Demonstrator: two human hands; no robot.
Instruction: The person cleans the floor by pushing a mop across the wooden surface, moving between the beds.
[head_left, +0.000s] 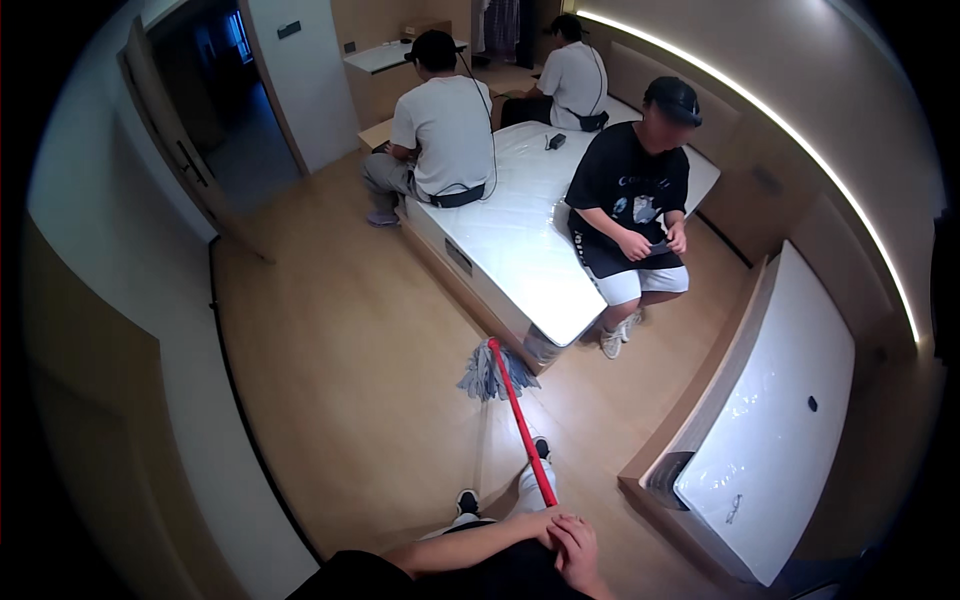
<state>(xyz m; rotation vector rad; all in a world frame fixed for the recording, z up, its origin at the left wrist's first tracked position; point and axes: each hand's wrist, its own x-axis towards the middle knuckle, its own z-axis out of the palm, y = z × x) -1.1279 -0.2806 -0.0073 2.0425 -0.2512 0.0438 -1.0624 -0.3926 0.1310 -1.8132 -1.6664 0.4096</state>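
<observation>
My left hand (549, 523) reaches across my body to the top of a string mop's red handle (523, 424). My right hand (576, 546) rests over the left hand at the same end, its fingers bent. How far each hand closes around the handle is hidden, as the hands overlap. The handle slopes away from me to the grey-blue mop head (493, 375), whose strands spread on the wooden floor beside the corner of the nearer bed's base. My shoes stand on either side of the handle's lower view.
Three people sit on the plastic-covered mattress (517, 217) ahead. A second wrapped mattress (787, 390) on a wooden base (705, 412) lies to the right, bearing a small black object (812, 403). An open door (187, 161) stands at the upper left. Wooden floor (337, 337) extends left of the mop.
</observation>
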